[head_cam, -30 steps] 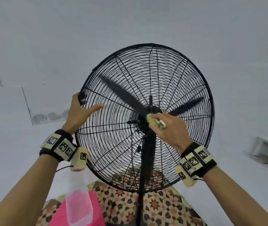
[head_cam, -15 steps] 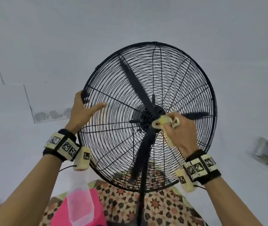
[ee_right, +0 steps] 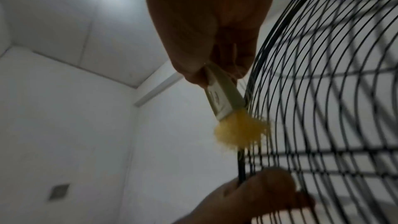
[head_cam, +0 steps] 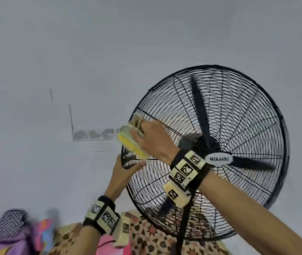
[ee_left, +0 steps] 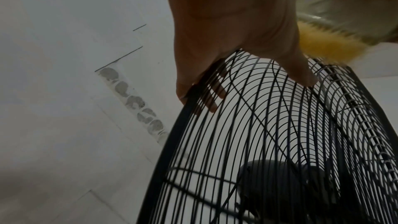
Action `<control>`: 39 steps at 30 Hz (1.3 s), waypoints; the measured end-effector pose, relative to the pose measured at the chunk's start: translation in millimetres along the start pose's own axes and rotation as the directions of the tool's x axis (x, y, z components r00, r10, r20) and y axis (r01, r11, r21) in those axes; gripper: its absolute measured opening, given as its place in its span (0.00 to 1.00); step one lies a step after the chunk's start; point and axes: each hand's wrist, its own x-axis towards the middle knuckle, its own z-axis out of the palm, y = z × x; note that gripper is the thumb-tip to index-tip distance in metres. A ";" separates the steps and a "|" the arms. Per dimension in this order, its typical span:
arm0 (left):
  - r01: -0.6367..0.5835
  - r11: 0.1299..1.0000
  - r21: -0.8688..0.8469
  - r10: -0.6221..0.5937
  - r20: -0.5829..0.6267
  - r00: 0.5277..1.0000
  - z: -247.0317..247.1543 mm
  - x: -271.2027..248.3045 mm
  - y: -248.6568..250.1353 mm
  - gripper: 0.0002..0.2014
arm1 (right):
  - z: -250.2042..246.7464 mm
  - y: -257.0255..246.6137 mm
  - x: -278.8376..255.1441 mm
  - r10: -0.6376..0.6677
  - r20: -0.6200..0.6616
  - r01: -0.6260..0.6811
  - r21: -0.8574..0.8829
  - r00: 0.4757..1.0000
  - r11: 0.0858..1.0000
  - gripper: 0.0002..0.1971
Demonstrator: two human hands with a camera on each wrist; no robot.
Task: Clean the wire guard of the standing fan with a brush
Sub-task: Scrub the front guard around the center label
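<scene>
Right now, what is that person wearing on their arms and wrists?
Both forearms are bare, with no sleeves in view. The left hand and right hand wear no gloves. Each wrist carries a black band set with cream-coloured blocks printed with black-and-white square code markings. A thin dark cable runs near the left wrist's blocks.

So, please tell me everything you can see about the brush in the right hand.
The brush is a flat paintbrush with a pale body that looks like plastic or wood and short yellow bristles, frayed at the tips. The right hand grips its handle. It is tilted, and the bristles touch the black wire guard near its outer rim, just above where the left hand holds that rim. Motion blur hides finer details.
</scene>
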 end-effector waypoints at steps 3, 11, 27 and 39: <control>-0.007 0.998 -0.068 0.008 0.014 1.000 2.4 -5.9 -11.0 0.34 | 33.1 -10.5 0.8 -0.081 0.294 0.116 -0.103 0.952 0.988 0.13; 0.024 1.000 -0.001 -0.024 0.052 0.998 -2.2 -6.5 -12.2 0.51 | -27.9 -16.7 74.4 0.026 -0.084 -0.055 -0.371 0.996 0.927 0.16; 0.027 1.000 -0.003 -0.027 0.075 0.997 -2.7 -3.3 -7.9 0.50 | 1.6 -23.3 46.7 -0.169 0.217 0.234 -0.319 0.961 0.919 0.11; 0.010 1.000 0.012 -0.011 0.071 0.997 -2.9 -4.3 -9.3 0.45 | -11.3 -14.3 29.5 -0.256 0.114 0.278 -0.255 0.960 0.926 0.28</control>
